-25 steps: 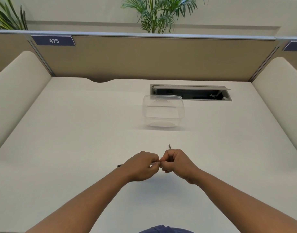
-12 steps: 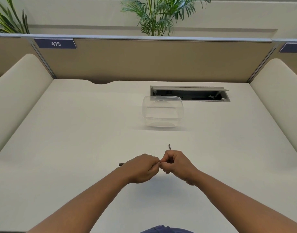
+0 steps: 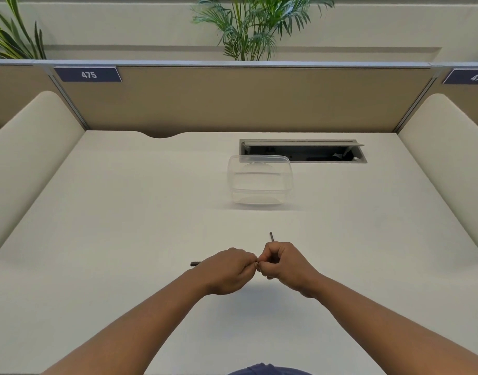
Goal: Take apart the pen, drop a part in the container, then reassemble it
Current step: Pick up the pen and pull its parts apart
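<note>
My left hand (image 3: 228, 269) and my right hand (image 3: 282, 263) meet fingertip to fingertip above the near middle of the white desk (image 3: 124, 226). Both are closed on a dark pen. One dark end of the pen (image 3: 196, 264) pokes out to the left of my left fist. A thin dark rod (image 3: 271, 236) sticks up out of my right fist; I cannot tell whether it is joined to the rest. The pen's middle is hidden by my fingers. A clear plastic container (image 3: 259, 180) stands open and looks empty, well beyond my hands.
An open cable hatch (image 3: 302, 151) is cut into the desk just behind the container. Tan partition panels (image 3: 232, 104) close off the back, and padded cream dividers (image 3: 29, 147) stand at both sides. Plants rise behind the partition.
Both hands stay together at the same spot on the pen. Only the head view has shifted slightly.
</note>
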`<state>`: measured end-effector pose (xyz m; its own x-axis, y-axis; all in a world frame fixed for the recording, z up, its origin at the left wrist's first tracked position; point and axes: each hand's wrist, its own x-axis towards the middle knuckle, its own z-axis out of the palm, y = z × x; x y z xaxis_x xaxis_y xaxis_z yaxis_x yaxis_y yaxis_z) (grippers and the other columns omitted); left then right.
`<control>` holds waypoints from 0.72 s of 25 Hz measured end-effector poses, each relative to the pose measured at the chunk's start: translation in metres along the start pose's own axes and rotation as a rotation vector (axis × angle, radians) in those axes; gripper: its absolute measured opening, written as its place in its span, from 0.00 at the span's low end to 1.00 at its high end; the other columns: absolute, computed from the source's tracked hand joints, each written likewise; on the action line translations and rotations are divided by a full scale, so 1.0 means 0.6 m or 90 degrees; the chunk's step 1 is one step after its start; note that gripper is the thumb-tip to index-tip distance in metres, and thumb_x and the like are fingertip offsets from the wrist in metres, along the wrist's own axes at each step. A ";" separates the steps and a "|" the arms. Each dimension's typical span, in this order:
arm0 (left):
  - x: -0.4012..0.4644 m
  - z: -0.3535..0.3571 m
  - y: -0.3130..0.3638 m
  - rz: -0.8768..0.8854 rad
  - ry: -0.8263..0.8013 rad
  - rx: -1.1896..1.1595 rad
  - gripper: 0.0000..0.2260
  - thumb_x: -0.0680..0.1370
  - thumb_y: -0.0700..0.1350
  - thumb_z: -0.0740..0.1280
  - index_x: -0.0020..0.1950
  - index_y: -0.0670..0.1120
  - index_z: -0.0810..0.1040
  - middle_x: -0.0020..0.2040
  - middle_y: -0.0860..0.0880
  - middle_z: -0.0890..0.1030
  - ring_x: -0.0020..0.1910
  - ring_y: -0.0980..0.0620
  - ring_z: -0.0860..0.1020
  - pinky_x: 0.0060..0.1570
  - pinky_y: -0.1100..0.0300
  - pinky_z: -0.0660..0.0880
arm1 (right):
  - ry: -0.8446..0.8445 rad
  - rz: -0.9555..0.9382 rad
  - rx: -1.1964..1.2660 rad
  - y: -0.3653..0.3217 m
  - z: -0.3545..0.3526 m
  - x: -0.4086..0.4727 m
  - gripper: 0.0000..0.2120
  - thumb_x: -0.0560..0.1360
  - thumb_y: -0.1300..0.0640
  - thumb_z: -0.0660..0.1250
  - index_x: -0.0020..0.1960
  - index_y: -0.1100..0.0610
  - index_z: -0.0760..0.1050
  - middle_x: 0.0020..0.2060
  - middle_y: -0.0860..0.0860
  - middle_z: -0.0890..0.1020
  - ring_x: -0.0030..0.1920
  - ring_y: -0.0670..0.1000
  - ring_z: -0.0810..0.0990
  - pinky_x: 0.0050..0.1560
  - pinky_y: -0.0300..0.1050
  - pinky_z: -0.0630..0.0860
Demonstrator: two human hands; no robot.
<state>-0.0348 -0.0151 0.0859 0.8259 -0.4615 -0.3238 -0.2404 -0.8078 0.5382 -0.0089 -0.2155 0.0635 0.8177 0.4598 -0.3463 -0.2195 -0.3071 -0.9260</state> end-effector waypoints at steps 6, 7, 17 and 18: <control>-0.004 0.000 0.007 -0.001 0.018 -0.007 0.15 0.82 0.50 0.53 0.36 0.49 0.64 0.32 0.51 0.71 0.32 0.52 0.67 0.35 0.52 0.67 | 0.023 -0.008 -0.037 0.006 0.004 -0.004 0.05 0.68 0.59 0.71 0.36 0.51 0.79 0.31 0.46 0.81 0.33 0.46 0.75 0.38 0.42 0.74; -0.005 0.001 0.007 -0.003 0.023 -0.002 0.15 0.82 0.50 0.54 0.36 0.49 0.64 0.32 0.51 0.71 0.32 0.51 0.67 0.34 0.52 0.67 | 0.022 -0.008 -0.040 0.006 0.004 -0.004 0.04 0.69 0.59 0.71 0.36 0.52 0.79 0.31 0.46 0.81 0.33 0.46 0.75 0.38 0.42 0.74; -0.001 0.009 0.005 -0.025 0.072 -0.016 0.14 0.78 0.51 0.56 0.35 0.46 0.65 0.28 0.50 0.70 0.29 0.52 0.66 0.30 0.55 0.63 | 0.033 -0.029 -0.066 0.013 0.006 -0.003 0.02 0.68 0.59 0.70 0.37 0.56 0.78 0.30 0.42 0.80 0.31 0.42 0.74 0.35 0.35 0.72; 0.001 0.011 0.005 -0.026 0.084 -0.004 0.14 0.77 0.52 0.56 0.34 0.46 0.65 0.28 0.50 0.70 0.28 0.52 0.66 0.29 0.56 0.63 | 0.035 -0.031 -0.064 0.013 0.008 -0.002 0.02 0.67 0.59 0.70 0.37 0.56 0.77 0.30 0.42 0.80 0.31 0.43 0.74 0.35 0.36 0.72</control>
<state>-0.0386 -0.0202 0.0823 0.8949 -0.3762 -0.2403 -0.2030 -0.8224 0.5315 -0.0139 -0.2147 0.0557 0.8544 0.4310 -0.2903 -0.1268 -0.3688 -0.9208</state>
